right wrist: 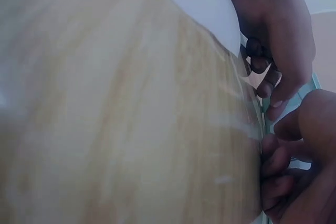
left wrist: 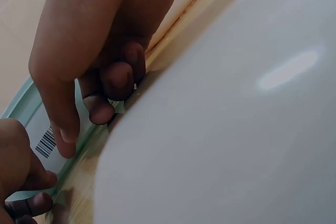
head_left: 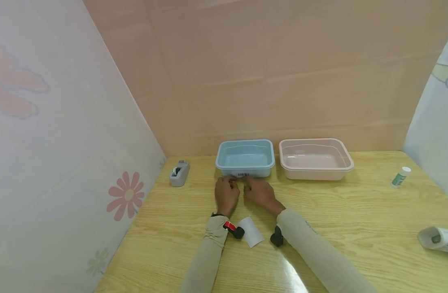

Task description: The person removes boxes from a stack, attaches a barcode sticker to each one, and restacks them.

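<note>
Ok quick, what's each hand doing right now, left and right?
Left hand: index finger pressing the barcode label on the blue bin.
Right hand: fingers at the same label; grip cannot be told.

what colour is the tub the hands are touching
Light blue tub with a white barcode label on its front; the head view shows it best.

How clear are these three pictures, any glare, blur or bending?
Head view: sharp and evenly lit, wide-angle bend at the edges, a glare patch on the table by the sleeve. Left wrist view: a blurred white sheet with a bright spot fills most. Right wrist view: near tabletop is soft, fingers dim.
</note>
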A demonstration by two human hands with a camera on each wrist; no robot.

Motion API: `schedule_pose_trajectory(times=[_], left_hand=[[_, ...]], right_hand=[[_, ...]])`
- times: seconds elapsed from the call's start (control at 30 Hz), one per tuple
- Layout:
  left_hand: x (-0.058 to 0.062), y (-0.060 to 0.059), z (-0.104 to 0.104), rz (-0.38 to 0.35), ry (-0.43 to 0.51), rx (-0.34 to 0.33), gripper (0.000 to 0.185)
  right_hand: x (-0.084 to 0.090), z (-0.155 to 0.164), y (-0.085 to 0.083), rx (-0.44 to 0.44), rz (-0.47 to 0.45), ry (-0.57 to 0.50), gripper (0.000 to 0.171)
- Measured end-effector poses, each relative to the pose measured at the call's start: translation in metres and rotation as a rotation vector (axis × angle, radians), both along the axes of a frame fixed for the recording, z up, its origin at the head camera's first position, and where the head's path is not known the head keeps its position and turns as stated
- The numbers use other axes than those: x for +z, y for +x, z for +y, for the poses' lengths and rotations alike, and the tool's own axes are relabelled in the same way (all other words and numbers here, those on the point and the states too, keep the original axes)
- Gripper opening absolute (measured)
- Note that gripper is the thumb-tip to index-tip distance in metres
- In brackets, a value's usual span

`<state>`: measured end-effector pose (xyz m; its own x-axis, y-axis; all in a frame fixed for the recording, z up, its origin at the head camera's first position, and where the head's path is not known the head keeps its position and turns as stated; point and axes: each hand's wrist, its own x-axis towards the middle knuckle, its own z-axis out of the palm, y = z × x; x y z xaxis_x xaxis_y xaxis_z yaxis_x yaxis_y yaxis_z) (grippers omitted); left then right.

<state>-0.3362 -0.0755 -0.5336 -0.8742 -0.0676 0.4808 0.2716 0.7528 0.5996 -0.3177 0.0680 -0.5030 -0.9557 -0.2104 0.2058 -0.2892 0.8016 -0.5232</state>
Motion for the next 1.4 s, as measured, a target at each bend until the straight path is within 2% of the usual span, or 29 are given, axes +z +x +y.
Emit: schedule_pose_trajectory(times=[0.2,0.5,0.73,1.03,1.23,1.4], left_hand=[[0.000,-0.001,-0.001,-0.013,-0.012,0.007,0.016],[0.000,-0.001,-0.002,-0.029,0.022,0.006,0.020],[0.003,-0.001,-0.001,-0.027,0.046,0.013,0.022],[0.007,-0.002,-0.001,-0.075,0.066,0.033,0.025],[0.007,-0.004,-0.001,-0.070,0.087,0.037,0.028],[0.008,-0.002,-0.001,-0.066,0.124,0.016,0.031]], right_hand=[[-0.003,0.002,-0.002,-0.009,-0.022,-0.071,0.031],[-0.008,0.006,-0.005,-0.043,-0.087,-0.179,0.027],[-0.003,0.009,-0.008,-0.045,-0.132,-0.201,0.028],[0.000,0.013,-0.009,-0.027,-0.185,-0.230,0.036],[-0.003,0.013,-0.010,-0.028,-0.176,-0.254,0.038],[-0.004,0.014,-0.010,-0.011,-0.166,-0.287,0.043]])
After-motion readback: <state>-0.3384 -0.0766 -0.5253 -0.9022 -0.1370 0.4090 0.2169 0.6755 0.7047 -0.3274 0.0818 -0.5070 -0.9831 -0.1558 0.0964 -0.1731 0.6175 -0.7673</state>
